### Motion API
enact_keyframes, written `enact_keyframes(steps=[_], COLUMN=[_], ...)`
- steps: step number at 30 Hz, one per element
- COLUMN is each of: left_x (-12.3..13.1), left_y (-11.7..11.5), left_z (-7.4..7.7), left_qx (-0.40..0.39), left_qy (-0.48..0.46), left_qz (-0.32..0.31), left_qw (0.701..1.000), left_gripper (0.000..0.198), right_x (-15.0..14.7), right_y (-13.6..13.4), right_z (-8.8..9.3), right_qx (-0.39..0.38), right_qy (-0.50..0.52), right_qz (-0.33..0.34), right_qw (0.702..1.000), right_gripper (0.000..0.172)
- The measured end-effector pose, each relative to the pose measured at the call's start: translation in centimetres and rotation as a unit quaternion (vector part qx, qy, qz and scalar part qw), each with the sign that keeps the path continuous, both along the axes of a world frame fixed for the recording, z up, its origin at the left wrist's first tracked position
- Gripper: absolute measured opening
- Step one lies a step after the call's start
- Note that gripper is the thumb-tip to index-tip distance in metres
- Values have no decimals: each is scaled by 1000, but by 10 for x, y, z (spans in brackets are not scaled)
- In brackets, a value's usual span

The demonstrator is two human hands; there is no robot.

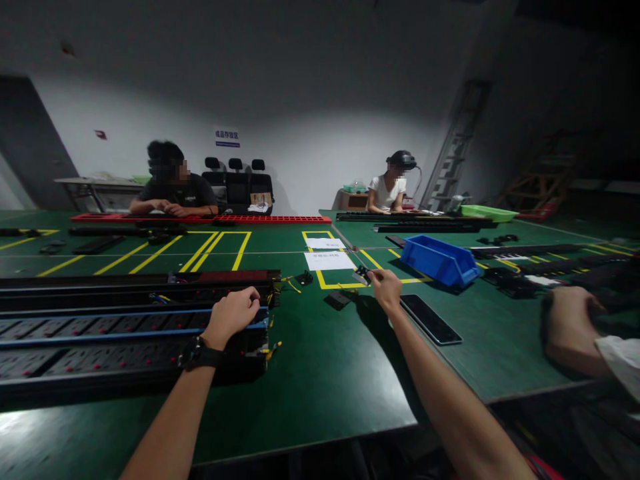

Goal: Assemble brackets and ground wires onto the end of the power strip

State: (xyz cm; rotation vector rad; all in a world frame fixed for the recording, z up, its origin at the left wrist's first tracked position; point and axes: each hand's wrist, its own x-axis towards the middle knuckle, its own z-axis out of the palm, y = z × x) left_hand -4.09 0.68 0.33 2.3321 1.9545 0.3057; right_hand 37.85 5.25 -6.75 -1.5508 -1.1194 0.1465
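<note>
One small black part is sitting in the pinch of my right hand, thumb and index fingers pressing together on it, near the middle of the green counter; I cannot tell whether it is touching the surface. Just below it, toward me, a flat black block is lying on the counter, and a black piece is resting to its left. Two white papers are lying just beyond, the nearer paper inside yellow tape lines.

My left hand is resting on the long strips, near their right ends, its fingers curling inward; I cannot tell whether they are gripping anything. Yellow wires are sticking out of the strip ends.

To the right of my right hand, a phone is lying flat, and a blue bin is standing behind it. A co-worker's hand is showing, blurred, at the right. Across the counter, a long red rail is running along the far side, where two people are sitting, one in dark clothing, one in white.
</note>
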Motion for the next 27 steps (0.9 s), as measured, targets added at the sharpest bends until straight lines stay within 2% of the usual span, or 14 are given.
enact_keyframes(steps=[3, 5, 6, 8, 9, 11, 14, 18, 24, 27], left_x=[0, 0, 0, 0, 0, 0, 0, 0, 0, -1], left_y=[0, -1, -1, -1, -1, -1, -3, -6, -7, -6], left_z=[0, 0, -1, -2, -2, -2, -1, 1, -3, -6], left_qx=[1, 5, 6, 7, 6, 6, 8, 7, 16, 23], left_qy=[-5, -9, -10, -10, -9, -10, -17, -20, -22, -22], left_qz=[0, -3, -4, 0, 1, 2, -2, -5, -4, -5], left_qw=[1000, 1000, 1000, 1000, 1000, 1000, 1000, 1000, 1000, 999], left_gripper=[33, 32, 31, 31, 31, 30, 29, 28, 26, 26], right_x=[-9, -19, -25, -38, -45, -59, -77, -93, -115, -126], right_y=[3, 2, 0, -4, -6, -11, -17, -24, -36, -44], right_z=[3, 5, 6, 7, 8, 9, 13, 18, 20, 21], right_qx=[-13, -21, -28, -46, -58, -80, -108, -166, -203, -230], right_qy=[78, 179, 246, 378, 429, 478, 498, 508, 464, 475], right_qz=[54, 141, 199, 306, 343, 374, 390, 409, 437, 445], right_qw=[995, 973, 948, 873, 834, 791, 767, 740, 743, 724], right_gripper=[25, 19, 17, 27, 32, 36, 30, 5, 19, 20])
